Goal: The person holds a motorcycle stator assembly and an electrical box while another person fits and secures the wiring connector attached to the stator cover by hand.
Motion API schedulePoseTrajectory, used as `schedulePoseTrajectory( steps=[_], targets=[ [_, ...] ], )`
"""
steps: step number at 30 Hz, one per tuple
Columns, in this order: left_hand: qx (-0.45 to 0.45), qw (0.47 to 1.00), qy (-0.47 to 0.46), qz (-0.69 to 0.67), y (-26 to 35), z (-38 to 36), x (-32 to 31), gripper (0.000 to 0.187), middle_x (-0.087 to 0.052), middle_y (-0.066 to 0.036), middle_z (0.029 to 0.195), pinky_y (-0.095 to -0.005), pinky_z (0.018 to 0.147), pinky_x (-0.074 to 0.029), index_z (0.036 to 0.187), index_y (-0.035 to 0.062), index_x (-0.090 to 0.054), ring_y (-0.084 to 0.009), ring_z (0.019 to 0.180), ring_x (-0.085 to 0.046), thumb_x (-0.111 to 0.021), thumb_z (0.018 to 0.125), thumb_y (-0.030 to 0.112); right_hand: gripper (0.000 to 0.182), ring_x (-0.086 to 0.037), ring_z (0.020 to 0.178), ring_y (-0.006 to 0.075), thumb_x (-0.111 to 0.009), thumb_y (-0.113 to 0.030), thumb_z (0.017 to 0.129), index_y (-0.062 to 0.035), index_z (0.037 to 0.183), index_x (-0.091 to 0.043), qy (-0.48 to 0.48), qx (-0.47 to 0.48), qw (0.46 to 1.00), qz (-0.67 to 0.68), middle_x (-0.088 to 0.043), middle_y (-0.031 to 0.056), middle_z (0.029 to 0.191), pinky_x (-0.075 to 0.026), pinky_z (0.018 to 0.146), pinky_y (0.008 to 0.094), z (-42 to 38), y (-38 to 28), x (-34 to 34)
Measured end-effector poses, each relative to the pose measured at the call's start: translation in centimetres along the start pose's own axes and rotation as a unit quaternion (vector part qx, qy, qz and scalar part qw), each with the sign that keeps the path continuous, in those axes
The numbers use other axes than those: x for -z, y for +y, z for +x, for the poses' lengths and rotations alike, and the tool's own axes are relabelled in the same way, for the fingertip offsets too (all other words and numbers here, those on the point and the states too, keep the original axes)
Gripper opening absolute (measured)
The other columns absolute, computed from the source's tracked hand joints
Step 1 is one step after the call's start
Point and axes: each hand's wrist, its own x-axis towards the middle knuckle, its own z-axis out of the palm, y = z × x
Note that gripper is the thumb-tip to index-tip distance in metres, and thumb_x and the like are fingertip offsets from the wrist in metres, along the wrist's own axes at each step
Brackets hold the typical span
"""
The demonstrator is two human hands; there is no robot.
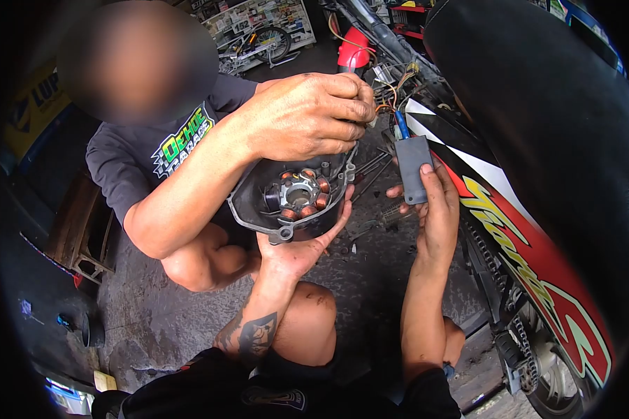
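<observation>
My left hand (293, 255) supports an engine cover (241, 209) from below, its fingers curled up along the right side. Inside the cover sits a stator (300, 195) with copper coils around a metal ring. A flat grey box (414, 171), like a CDI unit, is gripped between the thumb and fingers of my right hand (438, 206). Blue connector and wires (402, 124) run from the box's top towards the motorcycle. A co-worker's hand (318, 115) reaches over the cover with fingers pinched near the wiring; what they hold is hidden.
A motorcycle with a black seat (538, 105) and red, white and black side panel (531, 230) stands at the right. The co-worker (161, 146) squats opposite me. Several tools (374, 171) lie on the dark floor. A wooden bench (84, 223) is at the left.
</observation>
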Motion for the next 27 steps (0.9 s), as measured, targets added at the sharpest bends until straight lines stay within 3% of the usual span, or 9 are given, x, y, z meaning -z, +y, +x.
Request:
schedulePoseTrajectory(
  steps=[2, 6, 8, 9, 11, 15, 17, 27],
  targets=[
    [-0.003, 1.000, 0.004, -0.002, -0.03, -0.09, 0.04, 0.063, -0.041, -0.025, 0.145, -0.0595, 0.109, -0.039, 0.142, 0.0011, -0.041, -0.0479, 0.139, -0.035, -0.043, 0.098, 0.047, 0.042, -0.070, 0.069, 0.0165, -0.058, -0.031, 0.098, 0.0010, 0.125, -0.057, 0.007, 0.007, 1.000, 0.012, -0.069, 0.0075, 0.089, -0.046, 0.051, 0.0226, -0.07, -0.06, -0.18],
    [-0.003, 1.000, -0.007, 0.007, -0.01, 0.00, 0.03, 0.064, -0.041, -0.025, 0.145, -0.0596, 0.109, -0.039, 0.141, 0.0008, -0.042, -0.0483, 0.138, -0.035, -0.042, 0.098, 0.048, 0.042, -0.070, 0.069, 0.0166, -0.059, -0.032, 0.097, 0.0007, 0.124, -0.058, 0.008, 0.004, 1.000, 0.009, -0.069, 0.0075, 0.089, -0.046, 0.051, 0.0228, -0.04, 0.01, -0.06],
    [-0.004, 1.000, -0.005, 0.007, 0.00, 0.01, 0.11, 0.064, -0.041, -0.025, 0.145, -0.0595, 0.110, -0.039, 0.141, 0.0009, -0.042, -0.0484, 0.138, -0.035, -0.042, 0.098, 0.048, 0.046, -0.070, 0.071, 0.0175, -0.057, -0.032, 0.098, 0.0032, 0.127, -0.055, 0.002, -0.003, 1.000, 0.002, -0.070, 0.0174, 0.112, -0.046, 0.050, 0.0211, 0.01, 0.14, 0.11],
    [-0.004, 1.000, -0.020, 0.009, 0.01, 0.05, 0.31, 0.068, -0.041, -0.028, 0.144, -0.0594, 0.111, -0.037, 0.141, -0.0026, -0.041, -0.0484, 0.137, -0.037, -0.043, 0.096, 0.049, 0.046, -0.070, 0.071, 0.0175, -0.057, -0.032, 0.098, 0.0032, 0.127, -0.055, 0.002, -0.003, 1.000, 0.002, -0.070, 0.0174, 0.112, -0.046, 0.050, 0.0211, 0.02, 0.14, 0.09],
    [-0.003, 0.999, -0.035, 0.012, 0.09, 0.18, 0.62, 0.073, -0.042, -0.031, 0.143, -0.0592, 0.112, -0.036, 0.140, -0.0060, -0.039, -0.0485, 0.136, -0.038, -0.045, 0.095, 0.051, 0.042, -0.070, 0.070, 0.0167, -0.059, -0.032, 0.097, 0.0007, 0.124, -0.057, 0.004, 0.000, 1.000, 0.013, -0.069, 0.0076, 0.089, -0.046, 0.051, 0.0229, 0.05, 0.10, 0.03],
    [-0.004, 0.999, -0.030, 0.015, 0.05, 0.21, 0.27, 0.073, -0.044, -0.030, 0.141, -0.0596, 0.112, -0.036, 0.139, -0.0064, -0.040, -0.0479, 0.137, -0.038, -0.046, 0.094, 0.051, 0.044, -0.070, 0.070, 0.0169, -0.059, -0.031, 0.097, 0.0012, 0.127, -0.057, 0.006, 0.003, 1.000, 0.011, -0.069, 0.0078, 0.090, -0.046, 0.051, 0.0228, 0.06, 0.09, 0.02],
    [-0.002, 1.000, -0.018, 0.009, 0.21, 0.29, 0.59, 0.073, -0.044, -0.030, 0.140, -0.0597, 0.112, -0.036, 0.139, -0.0065, -0.041, -0.0477, 0.136, -0.039, -0.046, 0.094, 0.051, 0.046, -0.071, 0.071, 0.0178, -0.057, -0.033, 0.098, 0.0034, 0.126, -0.055, -0.001, 0.005, 1.000, -0.001, -0.070, 0.0177, 0.112, -0.046, 0.050, 0.0213, 0.13, 0.19, 0.10],
    [-0.012, 1.000, -0.006, 0.013, 0.09, 0.25, 0.45, 0.071, -0.048, -0.030, 0.134, -0.0604, 0.112, -0.036, 0.135, -0.0100, -0.042, -0.0479, 0.136, -0.039, -0.045, 0.095, 0.048, 0.047, -0.070, 0.071, 0.0177, -0.057, -0.033, 0.098, 0.0039, 0.127, -0.055, 0.000, 0.002, 1.000, -0.001, -0.070, 0.0178, 0.111, -0.046, 0.051, 0.0218, 0.13, 0.11, 0.08]
  ],
)
